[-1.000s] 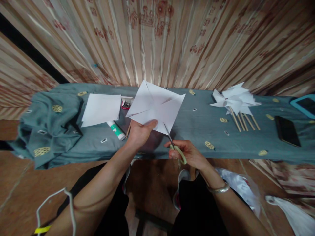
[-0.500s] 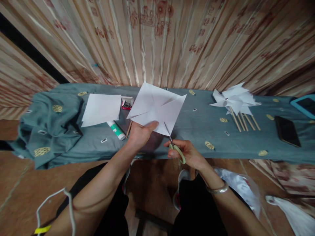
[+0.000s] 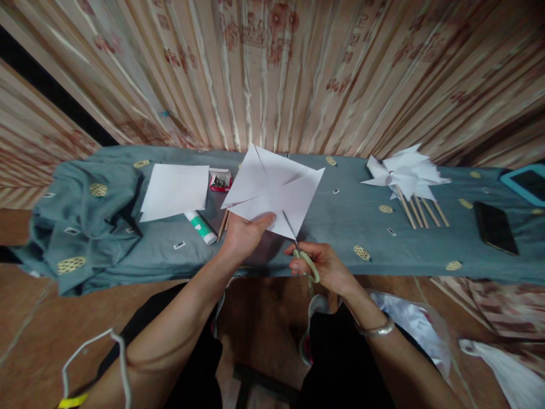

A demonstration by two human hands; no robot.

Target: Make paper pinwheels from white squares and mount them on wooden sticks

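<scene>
In the middle of the head view, a square sheet of white paper (image 3: 276,184) is held up over the cloth, with slits running in from its corners. My left hand (image 3: 247,232) pinches its lower edge, thumb on top and the other fingers hidden beneath. My right hand (image 3: 326,264) grips green-handled scissors (image 3: 314,268) by the loops. One blade lies over the paper at its near right corner, so the sheet sits between the blades there.
Left of the paper are a stack of white sheets (image 3: 176,190), a red box of small metal pins (image 3: 220,180), a green-and-white tube (image 3: 202,227) and wooden sticks (image 3: 222,225). White paper pinwheels (image 3: 409,170) on sticks, a black phone (image 3: 496,227) and a blue-framed device (image 3: 528,183) lie right.
The paper has shifted very slightly right and down, and the slit at its far corner shows more clearly. Both hands stay nearly where they were, with the scissors still at the near corner.
</scene>
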